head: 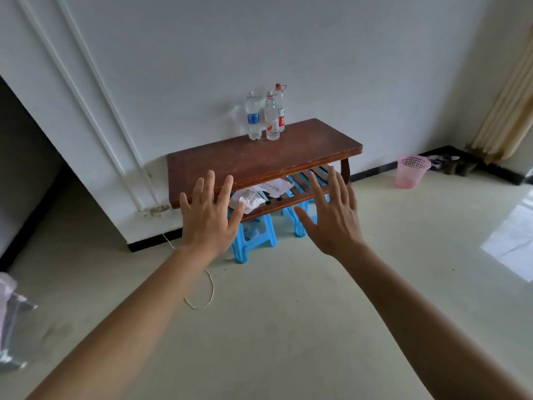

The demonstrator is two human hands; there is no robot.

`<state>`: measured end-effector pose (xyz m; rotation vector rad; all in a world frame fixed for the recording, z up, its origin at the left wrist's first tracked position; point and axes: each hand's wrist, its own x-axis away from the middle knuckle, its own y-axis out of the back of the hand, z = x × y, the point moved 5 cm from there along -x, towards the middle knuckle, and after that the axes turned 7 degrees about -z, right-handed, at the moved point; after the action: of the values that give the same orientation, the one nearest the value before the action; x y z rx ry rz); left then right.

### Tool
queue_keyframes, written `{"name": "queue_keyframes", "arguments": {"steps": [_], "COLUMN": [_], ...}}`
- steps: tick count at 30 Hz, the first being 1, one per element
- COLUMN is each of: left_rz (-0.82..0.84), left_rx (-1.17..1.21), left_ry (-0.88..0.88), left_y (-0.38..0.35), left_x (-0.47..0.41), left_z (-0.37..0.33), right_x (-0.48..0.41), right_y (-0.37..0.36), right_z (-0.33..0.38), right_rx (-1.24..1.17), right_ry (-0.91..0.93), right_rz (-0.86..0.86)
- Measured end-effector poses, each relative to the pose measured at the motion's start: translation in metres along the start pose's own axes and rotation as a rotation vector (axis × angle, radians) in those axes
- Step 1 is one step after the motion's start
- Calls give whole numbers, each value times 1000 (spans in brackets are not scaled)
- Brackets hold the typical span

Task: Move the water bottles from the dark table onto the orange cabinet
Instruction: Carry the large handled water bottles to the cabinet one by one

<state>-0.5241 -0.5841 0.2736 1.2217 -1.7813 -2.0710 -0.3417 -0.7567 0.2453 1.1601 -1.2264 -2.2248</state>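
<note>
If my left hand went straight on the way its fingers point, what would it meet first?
Likely the near edge of the dark table; the open left hand aims at it with nothing visible between, though depth is unclear.

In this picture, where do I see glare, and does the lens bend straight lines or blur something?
Head view: a bright glare patch lies on the floor at the right; the white pipes on the wall lean and curve, a wide-angle effect; the water bottles are fairly sharp, with a faint shadow on the wall; the object at the lower left edge is blurred.
</note>
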Motion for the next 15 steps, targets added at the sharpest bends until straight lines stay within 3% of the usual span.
{"name": "queue_keyframes", "arguments": {"steps": [7, 15], "left_rz": [26, 31], "left_rx": [8, 119], "left_ry": [67, 94], "left_y": [-95, -207], "left_x": [-128, -336], "left_z": [15, 10], "right_x": [-140, -325], "right_y": [-94, -184], "right_z": [-40, -110], "right_rx": [43, 93], "right_ry": [62, 47], "right_rz": [22, 34]}}
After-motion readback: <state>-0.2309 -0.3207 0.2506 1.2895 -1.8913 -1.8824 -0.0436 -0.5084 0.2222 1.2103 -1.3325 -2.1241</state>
